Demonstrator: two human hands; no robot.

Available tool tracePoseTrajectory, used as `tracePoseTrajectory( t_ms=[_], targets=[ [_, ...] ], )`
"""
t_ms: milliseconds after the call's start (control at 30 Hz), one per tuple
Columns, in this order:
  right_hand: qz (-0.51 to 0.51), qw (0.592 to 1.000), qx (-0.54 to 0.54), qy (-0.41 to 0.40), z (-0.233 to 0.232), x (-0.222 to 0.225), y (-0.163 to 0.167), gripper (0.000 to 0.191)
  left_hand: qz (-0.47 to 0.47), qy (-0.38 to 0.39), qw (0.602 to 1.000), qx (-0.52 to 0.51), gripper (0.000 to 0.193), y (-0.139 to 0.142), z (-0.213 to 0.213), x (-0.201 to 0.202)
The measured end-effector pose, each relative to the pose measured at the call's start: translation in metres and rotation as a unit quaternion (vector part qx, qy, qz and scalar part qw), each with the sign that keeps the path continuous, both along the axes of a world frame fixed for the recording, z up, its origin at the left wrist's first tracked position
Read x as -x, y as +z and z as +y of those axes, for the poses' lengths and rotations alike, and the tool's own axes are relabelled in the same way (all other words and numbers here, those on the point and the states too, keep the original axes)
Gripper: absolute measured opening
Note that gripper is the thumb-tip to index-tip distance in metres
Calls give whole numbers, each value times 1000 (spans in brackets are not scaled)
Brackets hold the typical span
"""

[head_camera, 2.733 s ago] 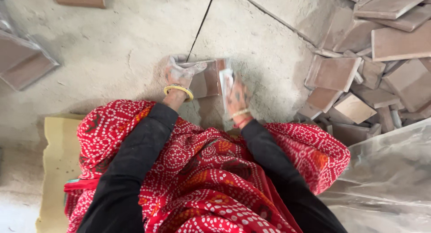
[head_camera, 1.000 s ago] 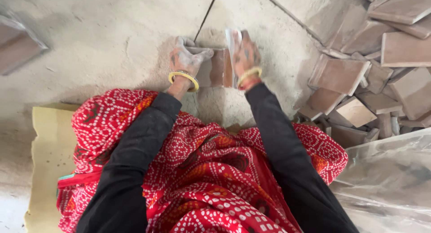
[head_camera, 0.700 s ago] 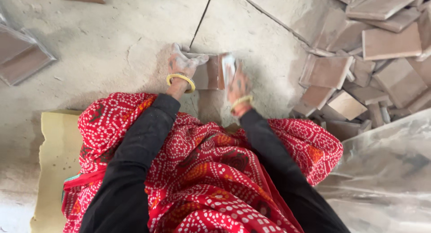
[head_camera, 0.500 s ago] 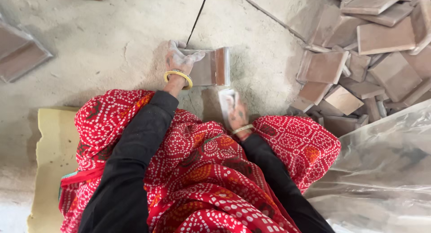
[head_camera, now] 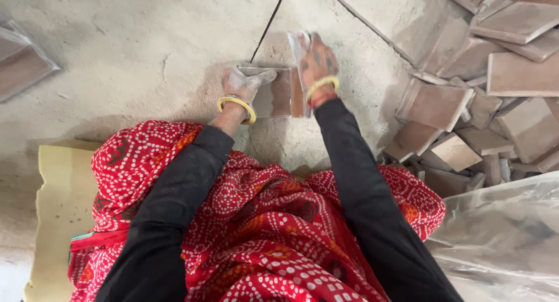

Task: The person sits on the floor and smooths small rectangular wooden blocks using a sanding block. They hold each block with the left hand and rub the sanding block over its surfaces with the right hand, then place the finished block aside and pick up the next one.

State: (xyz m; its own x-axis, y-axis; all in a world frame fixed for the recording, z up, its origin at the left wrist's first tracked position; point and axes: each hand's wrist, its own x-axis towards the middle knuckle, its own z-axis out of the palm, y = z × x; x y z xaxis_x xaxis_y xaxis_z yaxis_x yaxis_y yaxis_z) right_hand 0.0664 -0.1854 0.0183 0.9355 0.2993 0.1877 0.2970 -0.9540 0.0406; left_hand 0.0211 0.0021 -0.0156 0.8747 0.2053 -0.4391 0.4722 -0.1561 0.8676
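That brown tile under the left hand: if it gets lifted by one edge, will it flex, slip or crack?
The brown tile looks flat and rigid like the tile pile, so probably no flex. Pale dust coats the left hand and floor, so grip may slip. Thin edges suggest chipping if dropped.
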Motion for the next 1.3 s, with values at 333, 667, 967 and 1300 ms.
tracePoseTrajectory(
  t_ms=[333,667,967,1300],
  targets=[
    [72,995,-15,-60,-19,139,-31,65,-53,22,993,102,60,-12,-6,0],
    [90,898,-377,-208,-46,210,-34,32,-130,-9,930,343,47,22,-2,1],
    [0,921,-363,-143,-64,161,-39,45,-268,-200,942,6,34,69,14,-10],
    [223,846,-469,-119,-46,52,-11,65,-308,-239,921,6,33,69,8,-31]
  ],
)
